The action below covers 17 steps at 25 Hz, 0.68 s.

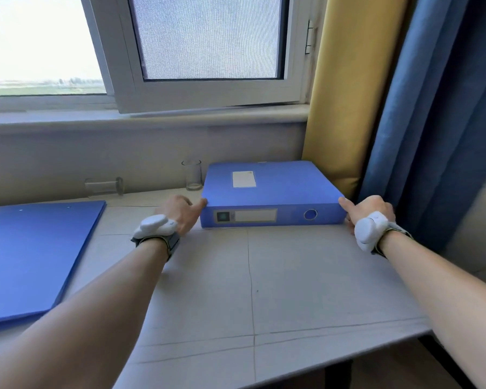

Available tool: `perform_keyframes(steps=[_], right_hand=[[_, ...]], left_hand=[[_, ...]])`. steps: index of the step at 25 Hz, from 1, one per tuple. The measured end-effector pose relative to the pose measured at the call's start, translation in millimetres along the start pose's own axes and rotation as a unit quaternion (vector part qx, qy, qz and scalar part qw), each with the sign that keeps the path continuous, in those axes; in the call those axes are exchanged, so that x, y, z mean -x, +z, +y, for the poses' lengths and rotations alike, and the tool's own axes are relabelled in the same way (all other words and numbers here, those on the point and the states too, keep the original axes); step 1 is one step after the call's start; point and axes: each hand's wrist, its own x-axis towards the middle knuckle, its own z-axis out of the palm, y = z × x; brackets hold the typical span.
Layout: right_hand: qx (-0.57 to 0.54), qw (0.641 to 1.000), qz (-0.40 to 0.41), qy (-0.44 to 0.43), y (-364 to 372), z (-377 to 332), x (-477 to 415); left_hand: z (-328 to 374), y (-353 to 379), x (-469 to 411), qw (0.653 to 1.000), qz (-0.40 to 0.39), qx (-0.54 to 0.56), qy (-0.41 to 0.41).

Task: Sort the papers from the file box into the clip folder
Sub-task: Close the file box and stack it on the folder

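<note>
A closed blue file box lies flat at the back right of the table, its labelled spine facing me. My left hand grips its near left corner, thumb on the top edge. My right hand grips its near right corner the same way. A flat blue clip folder lies closed at the left of the table, apart from both hands. No papers are visible; the inside of the box is hidden.
An upright clear glass stands just left of the box by the wall. Another clear glass lies on its side further left. Yellow and blue curtains hang right of the box. The table edge runs near right.
</note>
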Motion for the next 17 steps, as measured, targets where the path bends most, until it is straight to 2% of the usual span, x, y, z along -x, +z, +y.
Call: perform_keyframes(steps=[3, 5, 10, 17], right_hand=[[0.018, 1.0, 0.014, -0.016, 3.1, -6.4, -0.9], [0.021, 0.999, 0.007, -0.024, 7.7, -9.7, -2.9], [0.045, 0.997, -0.032, -0.057, 34.2, -23.6, -6.8], [0.047, 0.996, -0.038, -0.061, 42.3, -27.0, -8.2]], left_hand=[[-6.9, 14.0, 0.8, 0.99, -0.038, 0.132, -0.025], [-5.8, 17.0, 0.2, 0.983, -0.051, 0.172, -0.022], [-1.8, 22.2, -0.6, 0.99, -0.044, 0.135, 0.0], [-0.5, 26.3, -1.4, 0.991, -0.032, 0.125, 0.021]])
